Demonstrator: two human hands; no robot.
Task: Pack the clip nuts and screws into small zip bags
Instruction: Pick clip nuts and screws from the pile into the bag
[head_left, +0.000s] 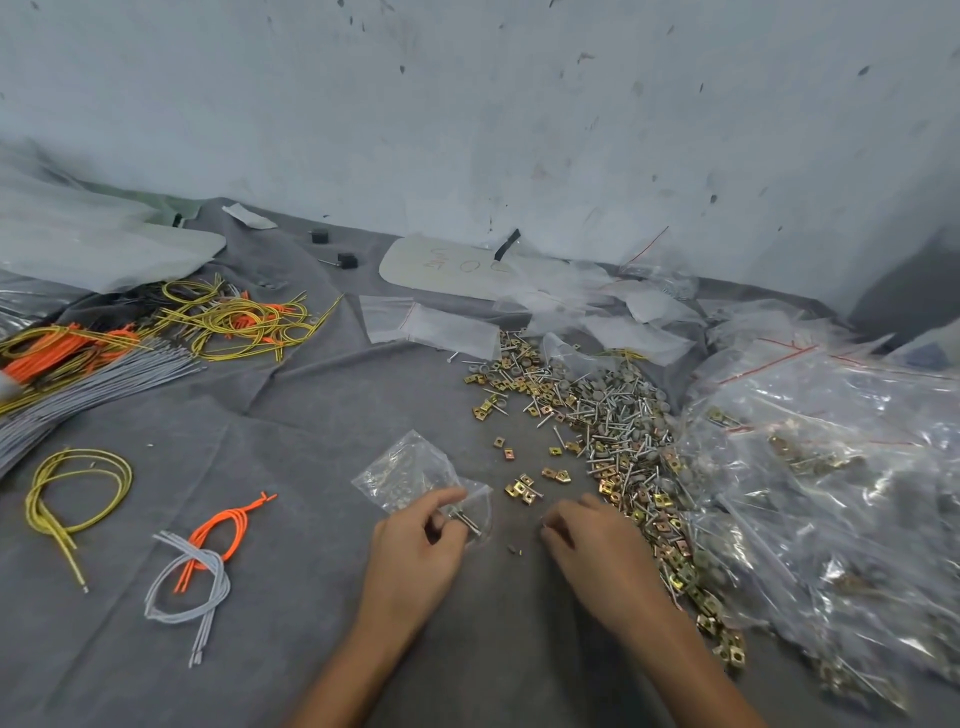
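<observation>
Presently left hand (418, 545) grips zip bag (402, 475), right hand (589, 543) grip unclear; advise holding mouth wide, feeding clip nuts (521, 490) from three o'clock

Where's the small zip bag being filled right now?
Head view, just left of centre: the small zip bag lies on the grey cloth, held by the left hand, left of the clip nuts and screws.
</observation>
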